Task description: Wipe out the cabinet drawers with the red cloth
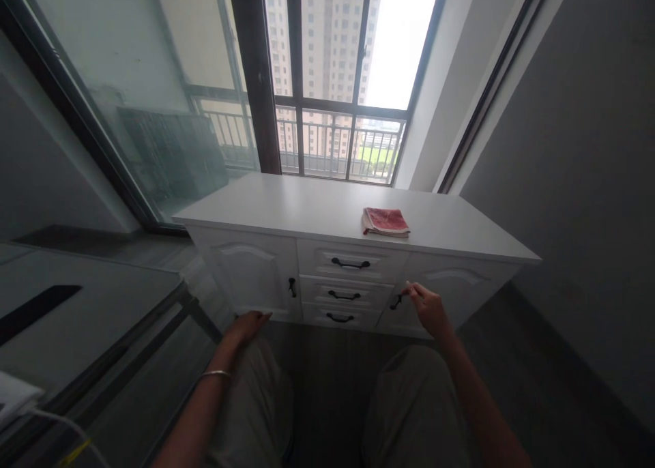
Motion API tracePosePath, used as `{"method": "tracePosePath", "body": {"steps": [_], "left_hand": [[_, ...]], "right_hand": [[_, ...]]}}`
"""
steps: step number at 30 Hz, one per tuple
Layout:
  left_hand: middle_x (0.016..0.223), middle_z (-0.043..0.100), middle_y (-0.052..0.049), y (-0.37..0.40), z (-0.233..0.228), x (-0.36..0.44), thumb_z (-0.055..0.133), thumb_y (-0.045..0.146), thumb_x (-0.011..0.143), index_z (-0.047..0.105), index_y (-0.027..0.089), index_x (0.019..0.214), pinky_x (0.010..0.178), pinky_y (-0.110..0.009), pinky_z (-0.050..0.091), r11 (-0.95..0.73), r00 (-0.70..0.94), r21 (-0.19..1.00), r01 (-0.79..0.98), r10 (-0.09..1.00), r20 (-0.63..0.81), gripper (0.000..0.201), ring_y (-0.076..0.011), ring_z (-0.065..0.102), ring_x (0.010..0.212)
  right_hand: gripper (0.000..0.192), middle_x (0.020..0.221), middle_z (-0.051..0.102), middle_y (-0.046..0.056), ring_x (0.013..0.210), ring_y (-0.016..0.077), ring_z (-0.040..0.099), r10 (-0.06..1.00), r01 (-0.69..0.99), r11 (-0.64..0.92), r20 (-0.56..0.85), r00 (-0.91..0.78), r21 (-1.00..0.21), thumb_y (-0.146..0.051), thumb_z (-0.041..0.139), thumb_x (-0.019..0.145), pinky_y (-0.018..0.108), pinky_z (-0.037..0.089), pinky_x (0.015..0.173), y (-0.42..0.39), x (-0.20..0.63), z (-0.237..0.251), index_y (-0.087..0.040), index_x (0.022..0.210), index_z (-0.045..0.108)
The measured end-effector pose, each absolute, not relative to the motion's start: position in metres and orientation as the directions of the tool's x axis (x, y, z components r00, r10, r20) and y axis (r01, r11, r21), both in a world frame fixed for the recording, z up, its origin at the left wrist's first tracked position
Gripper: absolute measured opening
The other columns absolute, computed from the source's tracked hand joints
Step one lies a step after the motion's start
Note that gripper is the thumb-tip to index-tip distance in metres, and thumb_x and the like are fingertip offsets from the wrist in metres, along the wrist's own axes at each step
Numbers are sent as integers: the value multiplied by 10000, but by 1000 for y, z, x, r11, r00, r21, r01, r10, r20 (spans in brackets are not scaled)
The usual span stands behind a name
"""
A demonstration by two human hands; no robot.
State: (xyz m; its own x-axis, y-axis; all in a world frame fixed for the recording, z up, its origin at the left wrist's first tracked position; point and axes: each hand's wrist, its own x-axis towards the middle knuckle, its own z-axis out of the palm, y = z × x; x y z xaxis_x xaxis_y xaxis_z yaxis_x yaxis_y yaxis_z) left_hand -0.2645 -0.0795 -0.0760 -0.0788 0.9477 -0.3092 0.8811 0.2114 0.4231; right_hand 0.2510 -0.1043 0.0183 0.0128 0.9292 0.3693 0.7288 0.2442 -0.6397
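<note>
My right hand [428,307] reaches to the right door of a white cabinet [327,205]. Its fingers are closed at the upper end of the black door handle [396,302], and the lower end of the handle shows beside them. Over my left knee, my left hand [249,325] is held low in front of the cabinet's left door [250,273]. Its fingers point to the right, loosely stretched, with nothing seen in them. On the cabinet top lies a folded red and white cloth [385,222].
Three drawers with black handles [351,263] sit between the two doors. To the left stands a table [117,284] with a dark patch and a white cable [69,420] at its near edge. Behind the cabinet is a dark-framed glass door [256,79]; a grey wall [578,181] rises at right.
</note>
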Motion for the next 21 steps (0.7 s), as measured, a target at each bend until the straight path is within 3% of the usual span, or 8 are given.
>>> {"method": "tracePosePath", "body": {"steps": [3,7,12,17,21], "left_hand": [[1020,799,-165,-81,-74,-266,479,621,849,766,200,785,910,-364,538,244,-62,448,860,921,-384,514,-321,738,1040],[1049,795,-162,-74,-75,-260,429,586,885,764,184,802,869,-331,534,264,-51,474,840,908,-415,530,-293,741,1008],[1010,788,-138,-74,-78,-254,367,603,916,748,199,858,799,-331,520,261,-65,477,839,919,-388,558,-271,729,930],[825,749,-112,-64,-80,-248,406,627,874,665,201,694,710,-305,492,247,-17,514,821,911,-412,531,-226,682,737],[585,595,-55,-51,-78,-246,490,629,812,546,223,542,658,-300,448,239,8,528,815,906,-423,491,-204,583,634]], "right_hand": [[487,643,670,71,629,227,638,985,795,-9,131,111,-607,-541,391,990,319,448,643,-137,271,-34,-244,643,560],[372,745,696,104,693,226,632,979,874,-187,-8,205,-449,-452,465,978,296,390,609,-152,272,-70,-245,689,577],[248,849,723,110,780,205,638,974,911,-178,-199,109,-371,-327,554,956,269,368,647,-133,268,-66,-200,754,623],[184,796,692,69,811,184,632,931,924,-87,-362,-58,-373,-176,598,867,246,382,700,-100,268,-68,-173,683,605],[164,729,652,43,770,172,610,891,937,-60,-442,-106,-345,-128,594,804,245,381,697,-87,264,-75,-166,645,604]]}}
